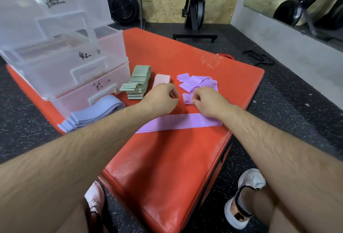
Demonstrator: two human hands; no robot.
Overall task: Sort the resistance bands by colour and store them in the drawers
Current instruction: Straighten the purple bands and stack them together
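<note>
Right hand [209, 102] — fingertips pinched on the near edge of a crumpled purple band [187, 99]. Left hand [161, 97] is just to its left, fingers curled; whether anything is held cannot be told. Nearer, a flat purple band [178, 123] is laid out. The crumpled one is best drawn straight by both ends, smoothed, then laid on the flat one — edges matched. Green stack [137, 84] and blue stack [92, 115] are set left, beside the clear drawers [65, 69].
</note>
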